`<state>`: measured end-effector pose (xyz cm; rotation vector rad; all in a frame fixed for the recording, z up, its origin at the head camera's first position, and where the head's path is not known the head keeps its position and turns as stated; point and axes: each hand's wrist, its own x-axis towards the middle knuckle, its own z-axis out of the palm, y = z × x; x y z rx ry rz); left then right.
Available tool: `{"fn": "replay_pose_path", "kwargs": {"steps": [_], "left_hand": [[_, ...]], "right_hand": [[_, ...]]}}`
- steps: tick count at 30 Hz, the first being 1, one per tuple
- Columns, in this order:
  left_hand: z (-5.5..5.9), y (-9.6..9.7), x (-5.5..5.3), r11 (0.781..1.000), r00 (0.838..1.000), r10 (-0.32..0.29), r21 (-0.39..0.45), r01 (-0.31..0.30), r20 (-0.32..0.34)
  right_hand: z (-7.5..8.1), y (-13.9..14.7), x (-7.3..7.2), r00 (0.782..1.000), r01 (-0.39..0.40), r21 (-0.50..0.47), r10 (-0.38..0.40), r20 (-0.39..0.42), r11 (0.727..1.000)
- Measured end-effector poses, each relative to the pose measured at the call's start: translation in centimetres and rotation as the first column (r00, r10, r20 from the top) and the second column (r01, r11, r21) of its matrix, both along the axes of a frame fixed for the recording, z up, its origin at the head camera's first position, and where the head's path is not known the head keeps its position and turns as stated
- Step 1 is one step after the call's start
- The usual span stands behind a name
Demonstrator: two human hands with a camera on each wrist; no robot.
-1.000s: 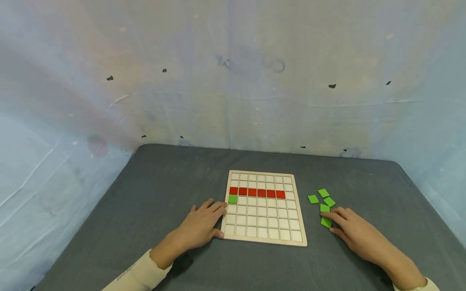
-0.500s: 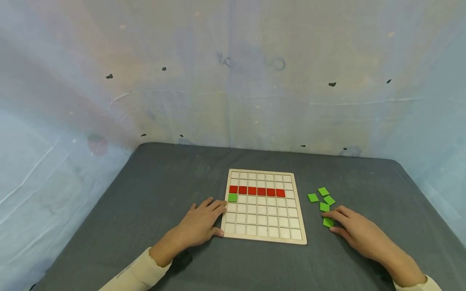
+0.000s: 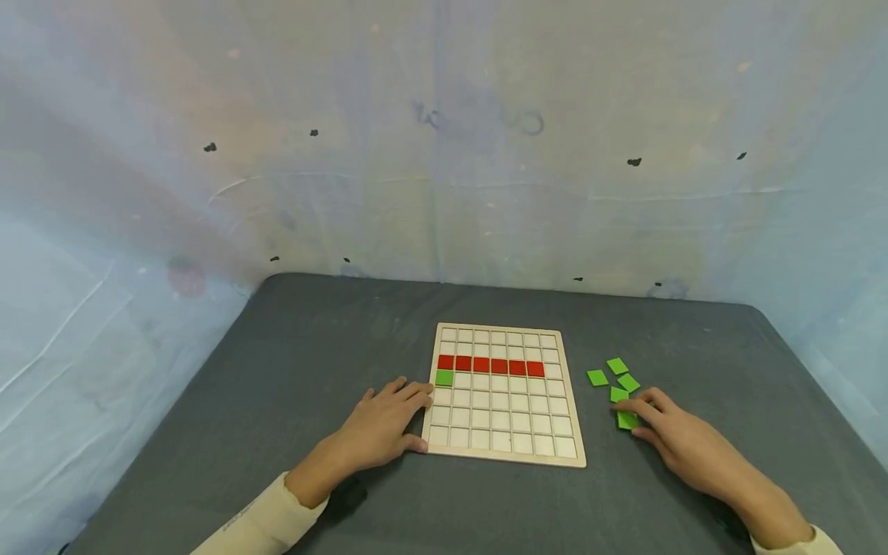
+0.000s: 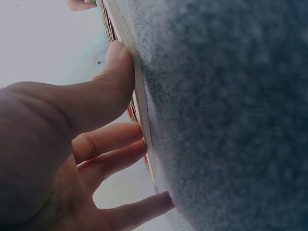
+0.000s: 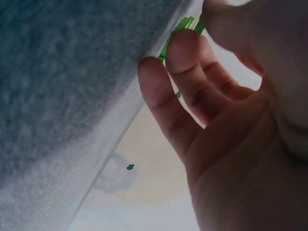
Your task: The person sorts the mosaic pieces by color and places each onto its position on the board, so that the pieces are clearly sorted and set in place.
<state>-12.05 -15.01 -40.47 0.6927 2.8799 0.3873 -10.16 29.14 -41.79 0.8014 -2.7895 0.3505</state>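
Observation:
A square wooden grid board (image 3: 506,460) lies on the dark table, with a row of red tiles (image 3: 499,366) across it. One green tile (image 3: 444,378) sits in the leftmost cell of the row just below the red ones. My left hand (image 3: 378,428) rests against the board's left edge; the left wrist view shows its thumb and fingertips touching the wooden rim (image 4: 140,91). To the right of the board, my right hand (image 3: 687,447) pinches a green square tile (image 3: 627,421) between thumb and fingers. In the right wrist view a green edge (image 5: 199,26) shows at the thumb.
Several loose green tiles lie just beyond my right hand, among them a green tile (image 3: 597,378) nearest the board and a green tile (image 3: 617,365) farthest back. A pale sheet wall (image 3: 444,193) stands behind the grey table (image 3: 333,324).
The green tile at my right fingers has shifted slightly right and away from me, and its slant has changed. My left hand and the board have stayed in place.

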Motion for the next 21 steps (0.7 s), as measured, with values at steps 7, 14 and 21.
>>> {"fn": "replay_pose_path", "kwargs": {"steps": [7, 14, 21], "left_hand": [[-0.1, 0.0, -0.1, 1.000, 1.000, 0.025, 0.007, -0.025, 0.010], [0.3, -0.3, 0.1, 0.999, 0.999, 0.035, 0.007, -0.035, 0.025], [0.1, -0.1, 0.0, 0.999, 0.999, 0.032, 0.016, -0.032, 0.023]], "right_hand": [[0.0, -0.6, -0.1, 1.000, -0.005, 0.006, 0.005, 0.028, 1.000], [0.1, -1.4, -0.2, 0.999, -0.006, -0.015, 0.007, 0.034, 1.000], [0.3, -2.0, -0.5, 1.000, -0.004, 0.010, 0.004, 0.024, 1.000]]}}
